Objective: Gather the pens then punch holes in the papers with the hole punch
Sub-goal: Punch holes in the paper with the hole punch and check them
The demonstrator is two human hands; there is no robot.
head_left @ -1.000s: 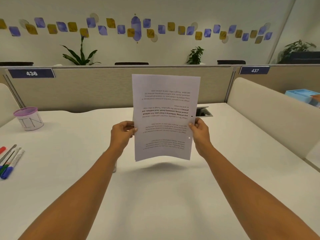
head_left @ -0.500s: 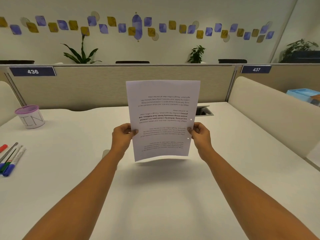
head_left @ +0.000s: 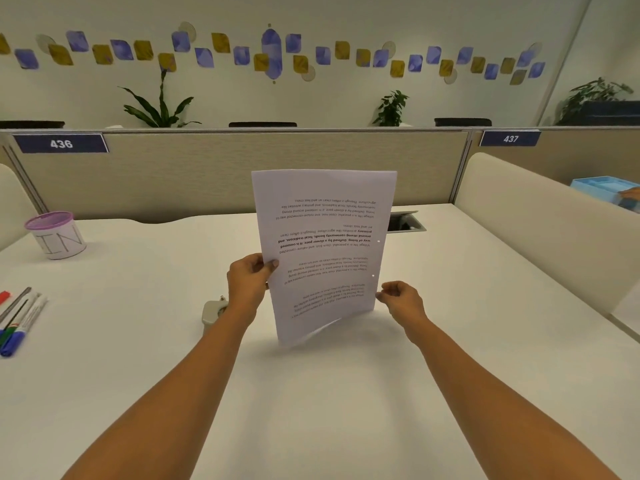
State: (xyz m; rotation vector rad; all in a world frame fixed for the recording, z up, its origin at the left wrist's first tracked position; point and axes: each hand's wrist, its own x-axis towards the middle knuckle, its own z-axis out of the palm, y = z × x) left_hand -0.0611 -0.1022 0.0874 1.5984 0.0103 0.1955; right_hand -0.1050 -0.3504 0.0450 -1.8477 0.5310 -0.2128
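My left hand (head_left: 250, 280) pinches the left edge of the printed papers (head_left: 325, 244), which stand upright above the white desk (head_left: 311, 393) with the text upside down. Two small punched holes show near the papers' right edge. Just off the lower right edge hovers my right hand (head_left: 401, 299), fingers loosely curled and holding nothing. The grey hole punch (head_left: 212, 311) lies on the desk behind my left wrist, partly hidden. Several pens (head_left: 19, 323) lie side by side at the desk's left edge.
A white cup with a purple lid (head_left: 57, 235) stands at the back left. A cable opening (head_left: 403, 223) is set into the desk behind the papers. Beige dividers (head_left: 540, 220) bound the desk at the back and right; a blue tray (head_left: 604, 188) sits beyond.
My right hand has let go of the papers' right edge and dropped lower. The papers have sunk slightly and now tilt, held by my left hand alone. The hole punch has come into view.
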